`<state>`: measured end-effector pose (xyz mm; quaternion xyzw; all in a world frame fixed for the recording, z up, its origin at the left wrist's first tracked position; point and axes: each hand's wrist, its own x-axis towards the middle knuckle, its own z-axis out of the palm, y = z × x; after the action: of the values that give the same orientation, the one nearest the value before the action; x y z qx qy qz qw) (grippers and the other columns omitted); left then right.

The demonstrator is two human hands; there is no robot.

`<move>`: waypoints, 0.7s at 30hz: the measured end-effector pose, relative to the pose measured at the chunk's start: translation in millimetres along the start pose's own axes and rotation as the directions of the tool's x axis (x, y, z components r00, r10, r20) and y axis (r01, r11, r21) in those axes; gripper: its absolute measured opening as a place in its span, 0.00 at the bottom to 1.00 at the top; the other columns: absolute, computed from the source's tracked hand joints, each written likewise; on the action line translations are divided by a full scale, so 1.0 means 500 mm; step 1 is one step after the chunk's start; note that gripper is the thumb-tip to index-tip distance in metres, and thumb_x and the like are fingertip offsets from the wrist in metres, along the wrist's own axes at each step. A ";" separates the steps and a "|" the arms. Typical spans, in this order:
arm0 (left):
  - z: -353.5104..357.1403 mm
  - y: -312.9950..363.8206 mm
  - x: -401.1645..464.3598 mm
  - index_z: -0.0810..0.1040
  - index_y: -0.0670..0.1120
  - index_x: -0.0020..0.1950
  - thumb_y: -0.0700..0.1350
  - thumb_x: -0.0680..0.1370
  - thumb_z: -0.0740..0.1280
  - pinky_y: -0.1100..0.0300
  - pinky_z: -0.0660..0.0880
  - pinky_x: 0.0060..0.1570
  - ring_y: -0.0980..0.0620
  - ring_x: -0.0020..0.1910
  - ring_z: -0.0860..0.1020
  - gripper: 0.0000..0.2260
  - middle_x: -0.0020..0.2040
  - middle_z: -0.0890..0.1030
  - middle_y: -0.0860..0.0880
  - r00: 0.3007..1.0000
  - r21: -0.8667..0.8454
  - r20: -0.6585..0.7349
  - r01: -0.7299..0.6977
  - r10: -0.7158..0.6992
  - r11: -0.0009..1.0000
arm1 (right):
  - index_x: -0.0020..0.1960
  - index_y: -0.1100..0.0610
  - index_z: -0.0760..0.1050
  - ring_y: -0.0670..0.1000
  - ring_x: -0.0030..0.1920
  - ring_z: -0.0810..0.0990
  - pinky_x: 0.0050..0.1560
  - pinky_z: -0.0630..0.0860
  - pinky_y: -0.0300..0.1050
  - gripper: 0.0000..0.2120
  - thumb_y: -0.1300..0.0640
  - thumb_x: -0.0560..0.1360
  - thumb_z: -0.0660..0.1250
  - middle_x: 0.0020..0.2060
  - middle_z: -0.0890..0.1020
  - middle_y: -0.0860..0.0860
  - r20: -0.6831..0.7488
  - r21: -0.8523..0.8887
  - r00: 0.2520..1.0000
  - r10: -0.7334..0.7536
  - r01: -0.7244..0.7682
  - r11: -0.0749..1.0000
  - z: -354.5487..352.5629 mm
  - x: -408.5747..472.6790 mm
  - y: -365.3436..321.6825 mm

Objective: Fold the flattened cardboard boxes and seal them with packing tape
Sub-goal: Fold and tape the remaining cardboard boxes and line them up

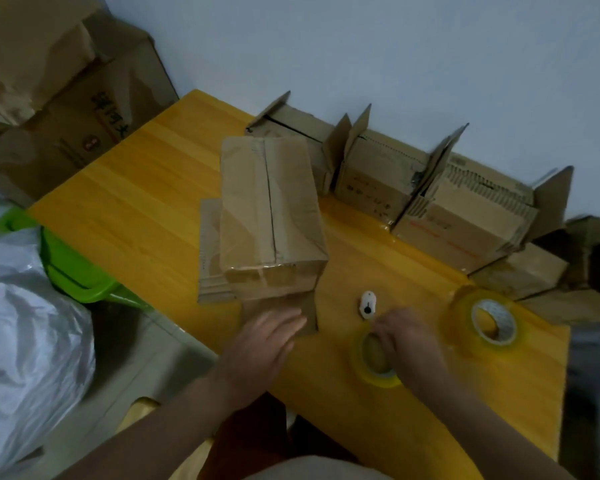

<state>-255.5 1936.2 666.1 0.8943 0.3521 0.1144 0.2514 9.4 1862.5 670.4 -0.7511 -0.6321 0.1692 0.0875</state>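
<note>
Right hand (400, 336) grips the tape roll (373, 362) on the table (118, 216). Left hand (264, 341) rests flat-fingered, holding nothing (nearer), just below the sealed box (271, 216), whose long axis runs away.

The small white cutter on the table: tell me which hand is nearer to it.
The right hand. It grips the tape roll just below and right of the white cutter. The left hand lies on the cardboard flap, farther off to the cutter's left.

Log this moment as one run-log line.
left hand: flat on cardboard flap | right hand: gripping tape roll | taped box: on table | spare roll: idle
</note>
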 end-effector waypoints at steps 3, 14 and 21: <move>0.041 0.012 -0.021 0.58 0.55 0.77 0.48 0.84 0.55 0.62 0.58 0.71 0.55 0.75 0.60 0.21 0.76 0.62 0.54 0.909 -0.096 0.334 0.296 -0.250 0.950 | 0.36 0.52 0.78 0.51 0.37 0.78 0.34 0.74 0.44 0.16 0.39 0.67 0.73 0.32 0.76 0.47 0.220 -0.117 0.975 -0.012 0.038 0.992 0.052 -0.075 0.025; 0.037 0.075 0.075 0.57 0.50 0.78 0.40 0.84 0.54 0.55 0.61 0.71 0.50 0.75 0.60 0.22 0.77 0.61 0.51 0.763 -0.429 0.433 0.642 -0.480 0.635 | 0.72 0.54 0.66 0.42 0.73 0.53 0.73 0.45 0.39 0.21 0.56 0.79 0.63 0.70 0.64 0.43 0.356 0.204 0.935 -0.005 -0.072 0.976 -0.037 -0.068 -0.017; -0.053 0.102 0.081 0.73 0.52 0.69 0.41 0.84 0.55 0.59 0.66 0.68 0.57 0.68 0.69 0.16 0.68 0.73 0.56 0.856 -0.684 0.323 0.506 -0.403 0.526 | 0.66 0.50 0.71 0.36 0.62 0.69 0.53 0.64 0.21 0.20 0.55 0.75 0.68 0.59 0.71 0.35 0.396 0.481 0.907 -0.143 -0.072 0.874 -0.120 -0.051 -0.056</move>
<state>-207.1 1942.0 716.6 0.5912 0.4773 0.1231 0.6384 1.6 1847.8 739.4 -0.6388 -0.5871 0.4778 0.1378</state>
